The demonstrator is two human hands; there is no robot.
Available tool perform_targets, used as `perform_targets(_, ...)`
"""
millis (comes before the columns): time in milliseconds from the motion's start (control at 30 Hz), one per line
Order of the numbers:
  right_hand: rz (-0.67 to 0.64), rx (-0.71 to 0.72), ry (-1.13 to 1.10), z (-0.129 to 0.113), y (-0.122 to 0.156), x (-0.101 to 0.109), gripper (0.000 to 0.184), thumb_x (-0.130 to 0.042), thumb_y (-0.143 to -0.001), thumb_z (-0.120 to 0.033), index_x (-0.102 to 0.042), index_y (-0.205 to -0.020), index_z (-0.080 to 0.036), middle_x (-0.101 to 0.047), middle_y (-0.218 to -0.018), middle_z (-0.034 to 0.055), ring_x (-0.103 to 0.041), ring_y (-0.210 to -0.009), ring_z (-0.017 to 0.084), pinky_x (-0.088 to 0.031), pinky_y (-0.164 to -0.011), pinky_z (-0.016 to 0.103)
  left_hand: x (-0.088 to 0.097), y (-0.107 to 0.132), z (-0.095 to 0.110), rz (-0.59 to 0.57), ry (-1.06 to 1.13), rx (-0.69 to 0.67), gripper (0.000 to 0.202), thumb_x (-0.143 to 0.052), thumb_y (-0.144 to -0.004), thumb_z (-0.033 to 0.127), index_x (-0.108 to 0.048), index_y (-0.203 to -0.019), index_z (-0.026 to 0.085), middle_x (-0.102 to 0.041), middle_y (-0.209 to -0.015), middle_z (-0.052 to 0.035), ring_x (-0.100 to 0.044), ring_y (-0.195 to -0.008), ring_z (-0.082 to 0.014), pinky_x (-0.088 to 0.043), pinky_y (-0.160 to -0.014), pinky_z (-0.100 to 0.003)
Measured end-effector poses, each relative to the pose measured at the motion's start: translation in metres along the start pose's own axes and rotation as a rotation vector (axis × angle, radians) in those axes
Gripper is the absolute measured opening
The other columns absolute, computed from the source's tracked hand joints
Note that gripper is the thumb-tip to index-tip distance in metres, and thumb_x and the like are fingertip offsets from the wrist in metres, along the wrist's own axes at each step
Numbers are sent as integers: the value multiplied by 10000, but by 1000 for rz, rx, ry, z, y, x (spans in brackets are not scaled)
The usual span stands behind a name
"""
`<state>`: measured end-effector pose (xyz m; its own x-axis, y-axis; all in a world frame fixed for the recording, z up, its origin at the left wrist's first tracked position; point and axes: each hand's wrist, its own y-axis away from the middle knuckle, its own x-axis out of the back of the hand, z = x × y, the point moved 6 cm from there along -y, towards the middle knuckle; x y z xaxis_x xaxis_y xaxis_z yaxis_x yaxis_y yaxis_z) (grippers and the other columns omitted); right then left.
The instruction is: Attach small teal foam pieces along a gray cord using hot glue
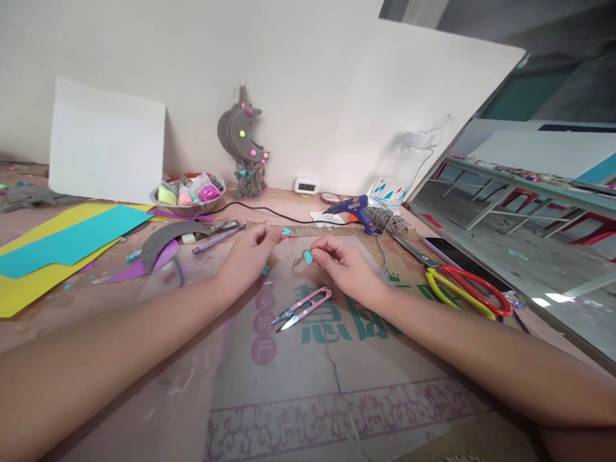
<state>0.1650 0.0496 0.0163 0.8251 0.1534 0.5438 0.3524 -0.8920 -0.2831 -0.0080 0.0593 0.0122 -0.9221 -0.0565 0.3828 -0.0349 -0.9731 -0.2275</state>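
Note:
My right hand (342, 262) pinches a small teal heart-shaped piece (308, 256) between thumb and finger, and a bit of grey cord (297, 261) shows beside it. Across from it, my left hand (254, 255) has its thumb and fingers drawn together, with another small teal piece (287, 231) at their tips. Below the left hand a further teal piece (265, 271) is partly covered. Pink-handled thread snips (304, 308) lie with blades apart on the clear sheet (289, 391) between my forearms.
Scissors (462, 289), a dark phone (466, 260), a blue glue gun (353, 208) and grey yarn (387, 218) lie right. Left are coloured sheets (72, 240), a grey curved strip (166, 240) and a bowl (192, 206). A decorated grey moon (235, 131) hangs behind, near a small clock (307, 186).

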Motion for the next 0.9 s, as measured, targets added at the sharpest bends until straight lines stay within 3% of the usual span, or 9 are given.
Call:
perform_targets(133, -4, -1, -9, -3, 0, -1, 194, -487, -861, -355, -523, -777, -184, -511, -682, -12, -452, -612, 115, -357, -574, 249, -9, 5, 12, -113, -19, -22, 245, -540, -796, 409, -634, -834, 185, -666, -829, -21, -585, -768, -175, -446, -684, -274)
perform_targets(333, -15, -9, -8, -1, 0, -2, 184, -506, -852, -346, -539, -788, -177, -477, -668, -25, -420, -597, 106, -345, -569, 243, -16, 11, 19, -222, -18, -128, 317, -452, -854, 427, -673, -897, 204, -692, -972, -24, -598, -945, -197, -437, -833, -287)
perform_targets(500, -16, -8, 16, -2, 0, -1, 199, -510, -846, -362, -556, -790, -176, -502, -658, -21, -435, -597, 111, -354, -565, 241, -17, 13, 22, -231, -110, -140, 237, -503, -819, 379, -655, -765, 206, -683, -897, -1, -594, -867, -187, -420, -837, -288)
perform_targets(633, -24, -15, 6, -4, 0, -1, 262, -467, -866, -396, -565, -770, -173, -489, -643, -18, -418, -565, 106, -338, -534, 239, -15, 13, 22, -217, -115, -135, 260, -462, -833, 397, -628, -779, 204, -666, -826, 2, -584, -769, -175, -432, -743, -280)
perform_targets(733, -21, -27, -15, -3, 0, -3, 205, -526, -828, -370, -582, -793, -176, -484, -645, -24, -404, -556, 99, -338, -529, 235, -13, 12, 22, -184, -121, -160, 237, -472, -830, 376, -625, -774, 204, -677, -869, -2, -587, -829, -183, -421, -791, -284)
perform_targets(900, 8, -36, 14, -1, -1, -2, 189, -540, -810, -356, -579, -763, -177, -464, -621, -30, -399, -559, 100, -341, -533, 236, -16, 11, 20, -223, -86, -183, 294, -424, -867, 378, -664, -852, 209, -694, -917, -17, -599, -889, -191, -434, -817, -293)
